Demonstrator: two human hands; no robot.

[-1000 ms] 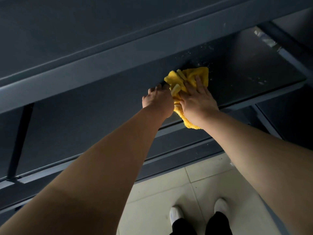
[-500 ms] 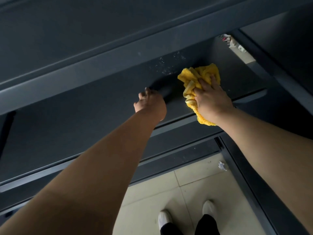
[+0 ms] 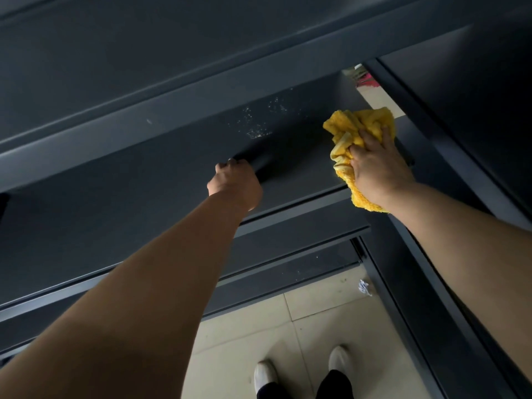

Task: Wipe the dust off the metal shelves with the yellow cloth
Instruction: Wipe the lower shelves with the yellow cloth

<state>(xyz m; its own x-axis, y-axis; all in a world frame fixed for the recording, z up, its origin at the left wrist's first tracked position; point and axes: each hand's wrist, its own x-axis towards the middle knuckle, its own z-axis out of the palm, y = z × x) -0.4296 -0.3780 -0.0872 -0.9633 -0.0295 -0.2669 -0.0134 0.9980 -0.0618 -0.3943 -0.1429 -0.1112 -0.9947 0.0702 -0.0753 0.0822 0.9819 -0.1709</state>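
Mid-wipe on the metal shelf (image 3: 144, 197). Clutching the bunched yellow cloth (image 3: 359, 125) in the right hand (image 3: 377, 165), fingers dug into its folds, pressed down just right of the dust patch (image 3: 259, 119). Bracing with the left hand (image 3: 234, 184), curled into a fist with nothing visible in it (knuckles seemingly on the shelf), nearer than the dust patch and slightly left. Next, probably: sweep leftward across the dust patch, keeping pressure flat to catch the specks.

I count one cloth (image 3: 359, 122) and two grips: left grip (image 3: 234, 184), right grip (image 3: 377, 171). Well below the cloth: two shoes, left shoe (image 3: 264, 375), right shoe (image 3: 341, 359), and one paper scrap (image 3: 363, 287). Shelves (image 3: 144, 203): at least three.
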